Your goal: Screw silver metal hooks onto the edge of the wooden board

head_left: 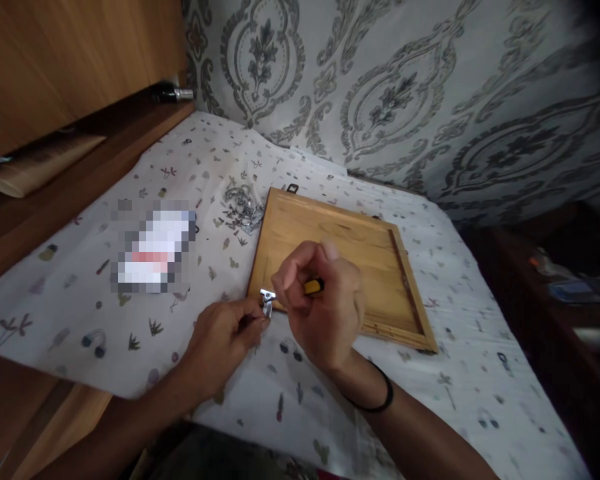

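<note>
A shallow wooden panel with a raised frame (340,257) lies on the patterned cloth. At its near left corner is a small shiny metal clasp (267,301). My left hand (227,340) is closed, thumb and forefinger pinching the lower end of the clasp. My right hand (325,300), with a black band at the wrist, is wrapped round a screwdriver with a yellow and black handle (313,287). Its thin shaft points left toward the clasp; whether the tip touches a screw cannot be made out.
Loose screws and metal fittings (243,207) lie in a pile behind the panel's left side. A blurred-out phone-like object (157,250) rests farther left. A wooden shelf (130,140) edges the left, a patterned wall (380,87) the back.
</note>
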The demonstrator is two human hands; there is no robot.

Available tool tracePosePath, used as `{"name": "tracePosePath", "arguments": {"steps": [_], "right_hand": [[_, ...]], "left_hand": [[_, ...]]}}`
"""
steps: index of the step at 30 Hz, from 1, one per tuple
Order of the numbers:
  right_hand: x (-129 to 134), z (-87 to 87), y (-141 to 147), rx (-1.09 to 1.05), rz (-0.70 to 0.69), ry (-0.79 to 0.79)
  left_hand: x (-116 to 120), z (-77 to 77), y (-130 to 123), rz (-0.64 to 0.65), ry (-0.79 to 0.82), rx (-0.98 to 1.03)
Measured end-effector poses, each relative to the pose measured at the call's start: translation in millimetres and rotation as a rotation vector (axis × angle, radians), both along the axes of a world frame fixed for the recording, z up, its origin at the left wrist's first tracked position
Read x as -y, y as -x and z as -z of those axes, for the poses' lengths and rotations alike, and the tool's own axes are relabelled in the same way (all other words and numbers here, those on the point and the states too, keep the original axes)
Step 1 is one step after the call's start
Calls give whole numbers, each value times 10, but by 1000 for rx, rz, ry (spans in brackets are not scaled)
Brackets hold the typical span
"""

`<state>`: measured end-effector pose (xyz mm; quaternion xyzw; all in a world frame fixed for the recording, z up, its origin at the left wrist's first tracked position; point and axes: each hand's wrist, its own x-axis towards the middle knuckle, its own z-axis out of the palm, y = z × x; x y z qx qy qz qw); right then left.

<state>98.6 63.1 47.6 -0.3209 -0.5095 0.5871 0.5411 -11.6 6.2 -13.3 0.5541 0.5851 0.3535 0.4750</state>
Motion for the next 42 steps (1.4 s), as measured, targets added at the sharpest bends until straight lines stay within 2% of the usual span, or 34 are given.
{"name": "tracePosePath", "arguments": {"steps": [2, 4, 8, 9, 12, 15, 17, 21, 25, 31, 42], "right_hand": [[-32, 10, 33, -6, 38, 27], [-93, 15, 32, -1, 21, 45], [-187, -111, -76, 46, -225, -42], [-190, -180, -111, 53, -238, -92], [-165, -401, -202, 26, -142, -184], [-154, -475, -271, -39, -70, -108], [-168, -403, -325, -66, -83, -21], [-220, -152, -488, -102, -130, 152], [-291, 5, -702, -119, -225, 339], [-353, 178, -951, -32, -380, 617], [-413, 328, -1010, -71, -462, 773]], "left_hand": [[0, 4, 2, -2, -4, -6], [2, 9, 1, -6, 3, -9], [5, 20, -5, -10, -16, -33], [6, 21, -7, -9, -20, -38], [8, 8, -4, 1, -22, -42], [9, -32, 31, 39, -66, -66], [3, -66, 75, 46, -116, -94], [-52, -111, 159, 23, -222, -237], [-168, -108, 167, 101, -329, -349], [-305, -82, 136, 203, -341, -474], [-357, -123, 175, 249, -273, -381]]}}
